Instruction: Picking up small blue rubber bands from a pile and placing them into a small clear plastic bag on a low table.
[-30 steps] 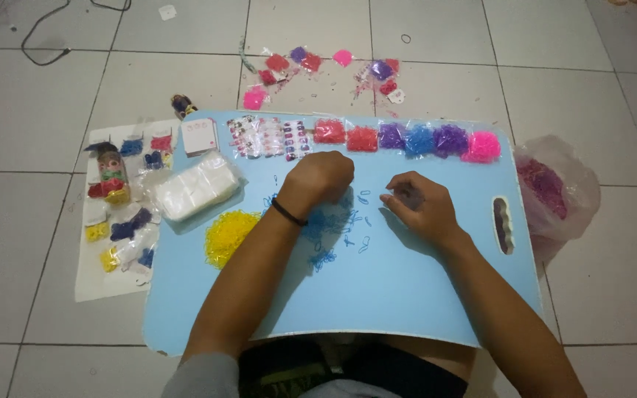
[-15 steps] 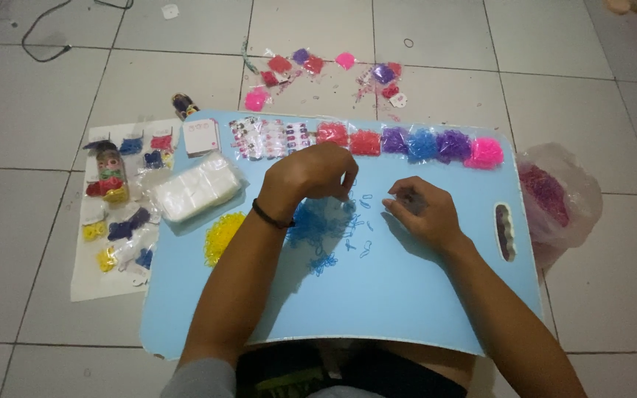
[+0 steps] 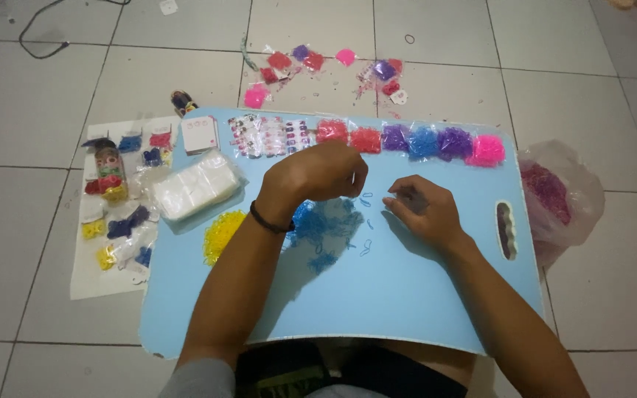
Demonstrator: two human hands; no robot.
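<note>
Two bare hands at work over a light blue lap board [image 3: 407,295] set on a white tiled floor.

Far left, on the floor: white sheet [image 3: 90,273] carrying small packets of red, blue and yellow bands, with a little clear bottle [image 3: 110,171] lying among them.

Board, left part: stack of small white cards [image 3: 199,134]; bundle of clear plastic bags [image 3: 195,186]; loose heap of yellow bands [image 3: 223,234].

Board, far edge: printed sticker sheets [image 3: 270,136], then a row of packets [image 3: 407,140] in red, purple, blue and pink.

Left hand [image 3: 315,173]: black band at the wrist, fingers curled in, tips pinched close together just above the pile of blue bands [image 3: 326,221]; whether a band is caught between them cannot be told.

Blue bands: centre of the board, between the two hands, a few strays scattered toward the right.

Right hand [image 3: 422,210]: resting on the board just right of the strays, fingers bent and drawn together; anything held is too small to make out.

Board, right edge: oval handle slot [image 3: 509,232].

Floor, far right: clear bag of dark pink bands [image 3: 554,195]. Beyond the board: more small packets [image 3: 318,66] scattered on the tiles.
</note>
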